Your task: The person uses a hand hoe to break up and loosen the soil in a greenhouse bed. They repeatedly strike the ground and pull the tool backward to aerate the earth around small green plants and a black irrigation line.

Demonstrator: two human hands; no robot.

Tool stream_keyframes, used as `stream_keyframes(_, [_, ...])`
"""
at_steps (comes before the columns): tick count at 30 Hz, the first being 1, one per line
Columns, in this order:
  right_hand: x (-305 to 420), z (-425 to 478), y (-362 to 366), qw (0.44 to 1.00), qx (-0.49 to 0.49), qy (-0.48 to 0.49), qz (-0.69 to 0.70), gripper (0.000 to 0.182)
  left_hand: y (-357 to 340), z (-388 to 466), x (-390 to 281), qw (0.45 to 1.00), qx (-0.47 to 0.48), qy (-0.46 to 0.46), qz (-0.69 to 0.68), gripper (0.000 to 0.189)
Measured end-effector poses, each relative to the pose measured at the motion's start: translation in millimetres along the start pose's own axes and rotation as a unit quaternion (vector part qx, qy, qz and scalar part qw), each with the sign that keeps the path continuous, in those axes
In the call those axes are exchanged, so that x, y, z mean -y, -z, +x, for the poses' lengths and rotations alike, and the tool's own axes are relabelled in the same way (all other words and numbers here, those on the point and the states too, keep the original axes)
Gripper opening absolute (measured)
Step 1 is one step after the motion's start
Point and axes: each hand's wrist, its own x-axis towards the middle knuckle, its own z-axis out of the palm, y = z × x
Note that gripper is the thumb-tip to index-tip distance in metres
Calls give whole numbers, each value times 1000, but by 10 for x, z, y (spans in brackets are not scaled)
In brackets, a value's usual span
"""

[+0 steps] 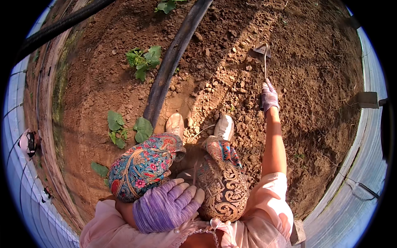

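My right hand [269,98], in a purple knit work glove, reaches far forward and grips the handle of a small hand hoe [265,65]. The hoe's metal blade [262,50] rests on the loose, cloddy soil [229,83], with its lower edge partly hidden. My left hand [169,206], in a matching glove with pale fingertips, lies in front of my chest by my bent knee. Its fingers stretch out slightly apart, and I see nothing held in it. Patterned trousers [145,167] cover my knees, and my light shoes [224,127] stand on the soil.
A black drip hose [173,59] runs over the soil at my left. Leafy seedlings [144,62] grow beside it, with another leafy plant [130,128] nearer my knee. Plastic sheeting [359,186] borders the right side. A dark bar [65,28] crosses the upper left.
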Motion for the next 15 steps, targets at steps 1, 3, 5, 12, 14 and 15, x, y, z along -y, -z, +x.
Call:
stream_keyframes(1, [131,-121,-36,999,-24,42,18,40,-2,10,-20,1000,3,13,-5,36])
stream_keyframes(3, [61,-134,-80,975,-44,167,141,41,15,34,-81,1000,5,28,-12,36])
stream_keyframes(5, [-642,673,214,948,-148,265,100,38,26,91,-50,1000,-2,-10,-21,35])
stream_keyframes(12, [184,-18,-18,984,-53,119,118,42,18,51,-33,1000,11,27,-11,35])
stream_keyframes(14, [-313,-198,-100,966,-66,191,162,51,44,63,-21,1000,8,24,-11,35])
stream_keyframes(15, [-675,-233,-154,961,-116,242,63,52,56,70,-25,1000,8,20,-11,35])
